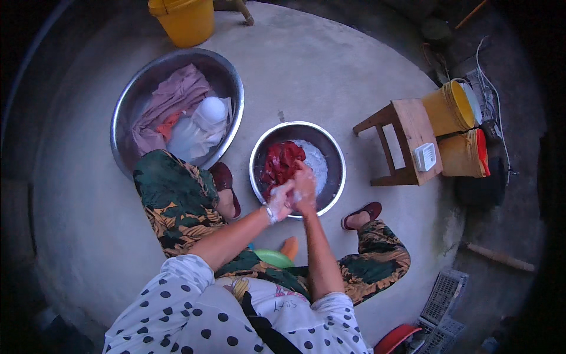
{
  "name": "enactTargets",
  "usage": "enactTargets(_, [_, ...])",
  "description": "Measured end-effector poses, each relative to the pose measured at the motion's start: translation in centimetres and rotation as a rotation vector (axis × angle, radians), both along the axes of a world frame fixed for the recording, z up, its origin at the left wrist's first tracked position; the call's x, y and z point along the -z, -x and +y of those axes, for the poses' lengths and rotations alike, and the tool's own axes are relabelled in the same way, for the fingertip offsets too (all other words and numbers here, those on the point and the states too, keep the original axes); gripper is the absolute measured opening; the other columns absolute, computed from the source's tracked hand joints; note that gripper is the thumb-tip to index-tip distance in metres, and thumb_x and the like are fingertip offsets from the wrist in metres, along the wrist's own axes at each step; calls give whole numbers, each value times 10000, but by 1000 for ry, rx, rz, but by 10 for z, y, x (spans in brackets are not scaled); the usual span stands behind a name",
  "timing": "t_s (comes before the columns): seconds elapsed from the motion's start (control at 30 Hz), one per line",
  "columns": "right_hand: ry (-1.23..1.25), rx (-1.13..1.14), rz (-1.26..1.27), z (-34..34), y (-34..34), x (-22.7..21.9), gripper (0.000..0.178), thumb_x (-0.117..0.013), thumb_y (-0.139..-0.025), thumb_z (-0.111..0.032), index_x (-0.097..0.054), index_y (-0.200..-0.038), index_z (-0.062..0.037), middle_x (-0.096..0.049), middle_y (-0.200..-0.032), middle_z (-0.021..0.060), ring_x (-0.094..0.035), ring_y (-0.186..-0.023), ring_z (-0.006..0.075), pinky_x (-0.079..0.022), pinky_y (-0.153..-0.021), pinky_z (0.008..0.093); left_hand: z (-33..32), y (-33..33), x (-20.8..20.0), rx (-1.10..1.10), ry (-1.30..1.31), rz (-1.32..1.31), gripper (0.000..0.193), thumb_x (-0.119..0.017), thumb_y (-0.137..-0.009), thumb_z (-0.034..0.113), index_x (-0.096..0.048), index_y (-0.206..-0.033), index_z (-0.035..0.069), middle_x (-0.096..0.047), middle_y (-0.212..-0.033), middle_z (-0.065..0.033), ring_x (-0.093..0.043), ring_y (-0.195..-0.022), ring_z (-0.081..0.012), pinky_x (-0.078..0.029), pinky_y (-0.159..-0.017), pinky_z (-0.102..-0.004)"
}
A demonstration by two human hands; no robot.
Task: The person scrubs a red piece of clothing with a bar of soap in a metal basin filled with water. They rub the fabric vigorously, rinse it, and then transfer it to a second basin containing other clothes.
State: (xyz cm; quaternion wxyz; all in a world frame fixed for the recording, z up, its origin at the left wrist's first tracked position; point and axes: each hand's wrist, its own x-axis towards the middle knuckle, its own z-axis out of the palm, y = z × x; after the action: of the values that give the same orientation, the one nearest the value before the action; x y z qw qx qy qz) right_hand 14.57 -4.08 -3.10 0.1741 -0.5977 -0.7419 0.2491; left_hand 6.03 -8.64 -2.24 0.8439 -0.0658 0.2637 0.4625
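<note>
A wet dark red cloth (279, 163) lies bunched in a round metal basin (257, 187), with whitish suds (316, 163) beside it on the right. Both my hands are over the near side of this basin, close together. My left hand (279, 202), wet with foam at the wrist, is closed on the red cloth. Against it, my right hand (303, 187) grips the same cloth with curled fingers. Parts of the cloth are hidden under both hands.
To the left, a larger metal basin (122, 112) holds mauve cloth (171, 97) and a pale plastic bag (190, 140). A wooden stool (413, 121) with a white soap dish (425, 157) stands right, beside yellow buckets (449, 109). Another yellow bucket (186, 23) is at the back.
</note>
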Motion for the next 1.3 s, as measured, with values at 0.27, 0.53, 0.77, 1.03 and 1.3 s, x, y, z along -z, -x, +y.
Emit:
enactTargets(0.27, [101,75,223,-8,24,-17,428,-385,-827,-278,-432,-1172,-29,-479,-1110,207,-452,-1025,344,-331,-885,387,0,15,14,-21,90,79,268,-433,-859,266,-496,-1056,95,-541,-1028,-47,-519,-948,-165,-435,-802,-335])
enactTargets(0.53, [499,337,805,21,-15,120,395,-550,-703,-141,-505,-1060,22,-567,-945,135,-549,-857,214,-424,-762,283,-4,21,48,85,90,195,241,-439,-870,225,-516,-1018,49,-590,-972,-73,-588,-867,-192,-485,-773,-335])
enactTargets(0.77, [858,419,1478,8,-36,108,551,-392,-834,-489,-528,-1031,7,-579,-950,161,-556,-874,239,-448,-792,360,12,28,65,119,191,307,340,-433,-868,320,-501,-1065,51,-555,-1058,-74,-535,-985,-183,-411,-882,-381])
enactTargets(1.03, [145,308,382,-12,-23,10,287,-469,-845,-263,-576,-910,-5,-615,-798,90,-570,-703,189,-448,-662,288,20,23,56,101,-144,849,305,-587,-785,337,-585,-887,49,-578,-865,-11,-522,-778,-128,-384,-743,-258])
enactTargets(1.3, [213,403,78,-28,-17,18,363,-420,-849,-335,-588,-734,-35,-562,-655,199,-548,-557,336,-404,-510,412,-4,-26,28,99,51,670,351,-522,-799,429,-522,-579,155,-454,-523,40,-427,-462,-116,-343,-429,-272])
